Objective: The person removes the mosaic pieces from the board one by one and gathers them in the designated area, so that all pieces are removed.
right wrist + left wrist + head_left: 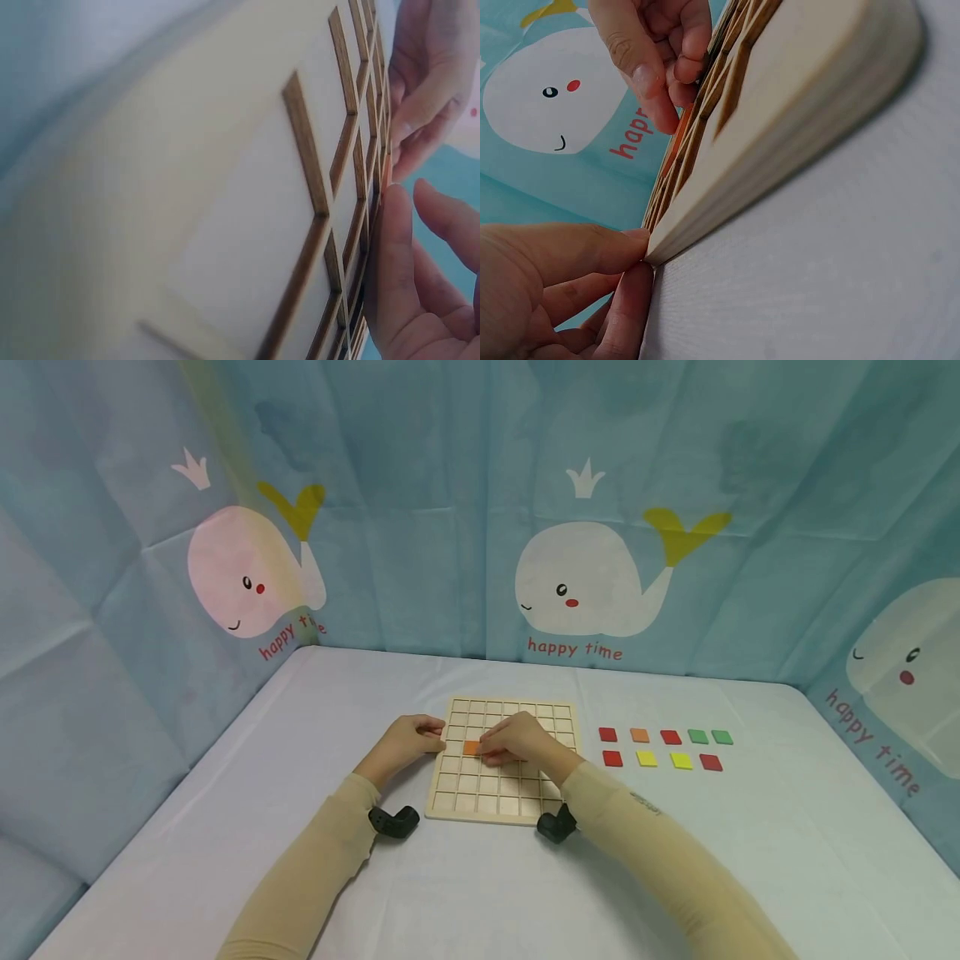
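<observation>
A square wooden grid board [467, 817] lies on the white table, with an orange square tile [471, 747] in one of its cells left of centre. At the board's left edge, my left hand [405, 745] pinches the rim between thumb and fingers, as the left wrist view shows. Over the board's middle, my right hand [517, 739] touches down beside the orange tile. In the right wrist view, the index finger [394, 255] rests against the board and the thumb stands apart from it. No tile shows between them.
Right of the board, loose tiles lie in two rows: several red [612, 758], one orange [639, 735], two green [697, 736] and two yellow [647, 758]. A blue curtain [420, 585] with whale prints hangs behind the table [360, 693].
</observation>
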Motion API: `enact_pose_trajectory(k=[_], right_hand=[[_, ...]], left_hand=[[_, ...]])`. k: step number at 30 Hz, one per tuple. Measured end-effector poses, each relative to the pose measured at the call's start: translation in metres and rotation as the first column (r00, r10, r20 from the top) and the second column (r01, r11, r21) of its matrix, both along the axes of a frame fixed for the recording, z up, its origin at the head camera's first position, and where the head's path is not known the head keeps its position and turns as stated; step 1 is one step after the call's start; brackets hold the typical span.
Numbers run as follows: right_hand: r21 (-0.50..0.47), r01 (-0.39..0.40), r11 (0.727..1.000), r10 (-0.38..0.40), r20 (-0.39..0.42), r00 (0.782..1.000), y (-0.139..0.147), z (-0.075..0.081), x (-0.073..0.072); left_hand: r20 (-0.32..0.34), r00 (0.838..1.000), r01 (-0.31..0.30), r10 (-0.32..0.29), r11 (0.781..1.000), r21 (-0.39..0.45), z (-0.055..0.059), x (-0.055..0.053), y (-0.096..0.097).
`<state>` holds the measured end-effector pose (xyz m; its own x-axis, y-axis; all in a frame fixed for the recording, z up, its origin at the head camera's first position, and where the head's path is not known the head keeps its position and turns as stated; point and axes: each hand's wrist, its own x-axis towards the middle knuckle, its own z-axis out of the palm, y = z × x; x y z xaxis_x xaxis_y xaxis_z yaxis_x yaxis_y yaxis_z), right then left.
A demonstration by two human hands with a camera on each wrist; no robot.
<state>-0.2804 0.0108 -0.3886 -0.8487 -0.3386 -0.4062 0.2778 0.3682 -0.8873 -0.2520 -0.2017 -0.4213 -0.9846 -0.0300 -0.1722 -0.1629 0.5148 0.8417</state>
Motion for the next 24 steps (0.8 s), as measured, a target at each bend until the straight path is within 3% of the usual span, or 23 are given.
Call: enact_pose_trajectory(k=[12,24], right_hand=[[0.032,0.030,0.999,-0.030,-0.003,1.000,-0.008,-0.002,-0.002],[-0.003,0.067,0.998,-0.067,-0.111,0.992,-0.013,-0.006,0.000]], left_hand=[[0.003,1.000,0.006,-0.006,1.000,-0.011,0.000,0.000,-0.001],[0.012,1.000,-0.001,0.001,1.000,-0.021,0.002,0.000,0.000]])
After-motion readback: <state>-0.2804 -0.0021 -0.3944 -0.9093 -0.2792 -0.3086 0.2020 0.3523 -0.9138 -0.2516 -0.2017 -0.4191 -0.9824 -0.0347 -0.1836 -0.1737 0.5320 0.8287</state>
